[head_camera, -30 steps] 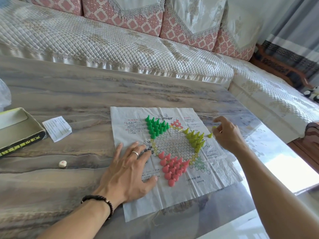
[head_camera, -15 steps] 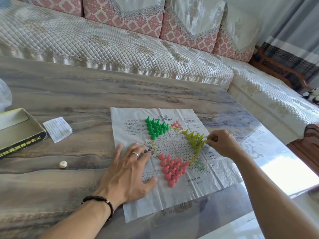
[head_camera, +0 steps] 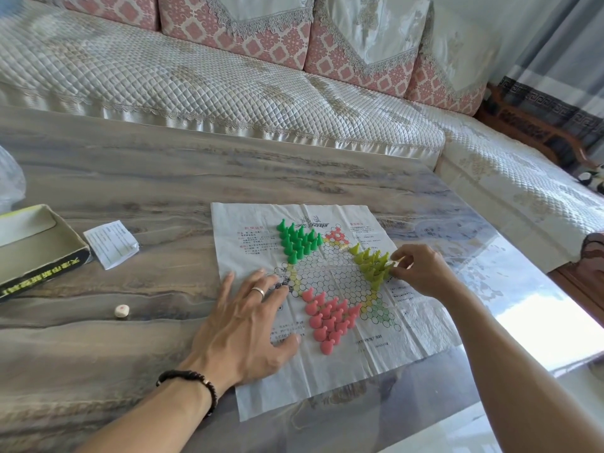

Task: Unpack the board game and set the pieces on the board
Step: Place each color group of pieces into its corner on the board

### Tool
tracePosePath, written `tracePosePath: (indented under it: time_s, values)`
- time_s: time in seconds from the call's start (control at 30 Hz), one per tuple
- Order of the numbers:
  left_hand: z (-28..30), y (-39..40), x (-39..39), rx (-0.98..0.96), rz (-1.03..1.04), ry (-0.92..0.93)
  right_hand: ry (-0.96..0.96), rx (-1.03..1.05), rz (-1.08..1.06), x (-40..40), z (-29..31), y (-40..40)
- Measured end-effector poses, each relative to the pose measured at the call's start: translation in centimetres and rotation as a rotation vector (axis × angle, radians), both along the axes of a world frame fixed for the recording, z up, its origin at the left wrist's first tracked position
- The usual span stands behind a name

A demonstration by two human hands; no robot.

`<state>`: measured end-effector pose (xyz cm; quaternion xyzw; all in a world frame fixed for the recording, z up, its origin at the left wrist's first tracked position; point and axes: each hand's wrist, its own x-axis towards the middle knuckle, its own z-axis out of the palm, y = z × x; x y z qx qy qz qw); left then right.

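Tabletop paper board (head_camera: 327,380) lies under flat left hand (head_camera: 243,325); right hand (head_camera: 420,273) seemingly pinches yellow pieces (head_camera: 372,264).

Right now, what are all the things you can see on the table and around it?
Paper game board: one, white with a printed star grid, flat on the table.
Green pieces: a cluster, too packed to count, on the board's far left point.
Yellow-green pieces: a cluster on the board's right point.
Pink pieces: a cluster on the board's near point.
Die: one, white, on the table left of the board.
Folded leaflet: one, white, between box and board.
Box: one, open, at the table's left edge.
Table: one, grey-brown marble look.
Sofa: cream quilted cover, pink-patterned cushions, behind the table.
Left hand: flat on the board's left edge, ring and dark bead bracelet.
Right hand: fingertips at the yellow-green cluster.
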<state>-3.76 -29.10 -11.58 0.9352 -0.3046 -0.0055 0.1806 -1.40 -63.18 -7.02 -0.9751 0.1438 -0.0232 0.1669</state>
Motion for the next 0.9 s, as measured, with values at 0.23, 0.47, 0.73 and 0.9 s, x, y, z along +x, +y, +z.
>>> tracePosePath:
  time_s: [0.23, 0.47, 0.73, 0.9]
  values:
    - [-0.1, 0.0, 0.0, 0.004, -0.003, 0.002, -0.160, -0.108, -0.148, 0.4, 0.0, -1.3]
    - [-0.2, 0.0, 0.0, 0.001, -0.001, 0.003, -0.100, -0.089, -0.166, 1.3, -1.1, -1.0]
    - [-0.2, 0.0, 0.0, -0.005, -0.003, -0.001, -0.063, -0.071, -0.049, 1.0, -0.2, -0.6]
    - [-0.3, -0.1, 0.0, -0.016, -0.004, -0.002, -0.008, -0.060, 0.007, 1.0, -0.5, -0.8]
